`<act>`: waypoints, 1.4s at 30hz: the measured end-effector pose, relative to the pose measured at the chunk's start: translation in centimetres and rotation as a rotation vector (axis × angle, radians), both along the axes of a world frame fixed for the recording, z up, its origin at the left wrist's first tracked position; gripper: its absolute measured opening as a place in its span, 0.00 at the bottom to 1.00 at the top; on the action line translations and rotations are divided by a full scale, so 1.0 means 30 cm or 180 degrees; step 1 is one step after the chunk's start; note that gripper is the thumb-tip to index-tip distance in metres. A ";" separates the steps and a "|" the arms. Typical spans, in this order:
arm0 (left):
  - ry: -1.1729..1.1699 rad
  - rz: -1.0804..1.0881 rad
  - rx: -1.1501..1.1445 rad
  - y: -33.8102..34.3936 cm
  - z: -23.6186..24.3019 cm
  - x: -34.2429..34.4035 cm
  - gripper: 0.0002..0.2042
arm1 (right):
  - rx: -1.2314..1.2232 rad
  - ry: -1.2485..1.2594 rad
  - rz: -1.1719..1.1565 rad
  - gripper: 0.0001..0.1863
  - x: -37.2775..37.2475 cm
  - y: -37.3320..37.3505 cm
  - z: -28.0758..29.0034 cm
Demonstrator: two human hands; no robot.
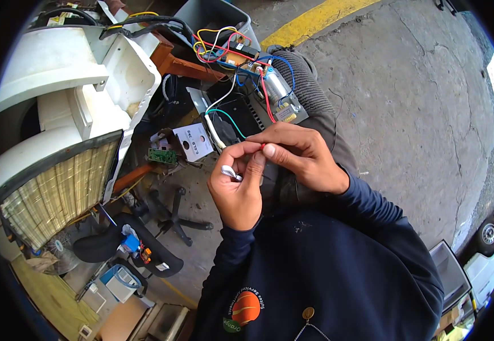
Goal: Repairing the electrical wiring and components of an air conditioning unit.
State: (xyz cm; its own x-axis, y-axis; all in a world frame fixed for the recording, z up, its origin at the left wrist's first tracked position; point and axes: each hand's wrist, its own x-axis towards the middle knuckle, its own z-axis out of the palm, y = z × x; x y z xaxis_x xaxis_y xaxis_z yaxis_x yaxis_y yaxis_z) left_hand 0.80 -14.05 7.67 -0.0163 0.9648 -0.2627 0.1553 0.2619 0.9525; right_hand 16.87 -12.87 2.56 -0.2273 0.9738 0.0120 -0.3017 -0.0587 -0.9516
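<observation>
My left hand [236, 190] and my right hand [306, 158] meet fingertip to fingertip, closed on a small red piece [263, 146] whose kind I cannot make out. A folded white strip or cable [231, 172] sticks out of my left fist. Just beyond my fingers lies a metal plate assembly with a silver cylindrical capacitor [277, 84], a transformer [236, 55] and several coloured wires. A red wire [267, 99] runs from it down behind my right hand. A green wire [230, 117] and a white sleeved cable [214, 132] lead toward my left fingers.
At left stands a large white appliance housing [136, 74] with a finned panel [59, 190]. A green circuit board [162, 156] sits by a white box [193, 142]. Behind the assembly is a grey bin [224, 14]. A chair base [178, 219] stands on concrete floor [406, 96].
</observation>
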 end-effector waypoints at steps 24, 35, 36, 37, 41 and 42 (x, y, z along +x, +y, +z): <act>-0.0453 -0.0098 -0.0851 0.583 -0.217 -0.094 0.12 | -0.0825 0.0209 -0.1131 0.09 0.136 0.105 0.000; -0.0287 -0.0279 -0.0675 0.574 -0.228 -0.042 0.12 | -0.0250 -0.0361 -0.1432 0.10 0.129 0.180 -0.044; -0.0272 -0.0289 -0.0660 0.565 -0.226 -0.044 0.12 | -0.0252 -0.0353 -0.1447 0.09 0.125 0.190 -0.047; -0.0258 -0.0297 -0.0644 0.569 -0.228 -0.042 0.12 | -0.0253 -0.0346 -0.1459 0.09 0.121 0.197 -0.047; -0.0202 -0.0343 -0.0566 0.555 -0.239 -0.005 0.13 | -0.0316 -0.0338 -0.1394 0.09 0.115 0.207 -0.035; -0.0190 -0.0356 -0.0546 0.549 -0.237 -0.008 0.13 | -0.0350 -0.0339 -0.1358 0.09 0.114 0.209 -0.030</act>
State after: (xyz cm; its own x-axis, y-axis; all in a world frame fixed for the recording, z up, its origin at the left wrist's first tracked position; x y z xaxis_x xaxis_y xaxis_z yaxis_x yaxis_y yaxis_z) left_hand 0.57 2.42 0.55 0.1089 0.9007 -0.4205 0.1372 0.4054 0.9038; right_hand 20.29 -6.62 1.65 0.2004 0.9748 -0.0985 -0.2216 -0.0529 -0.9737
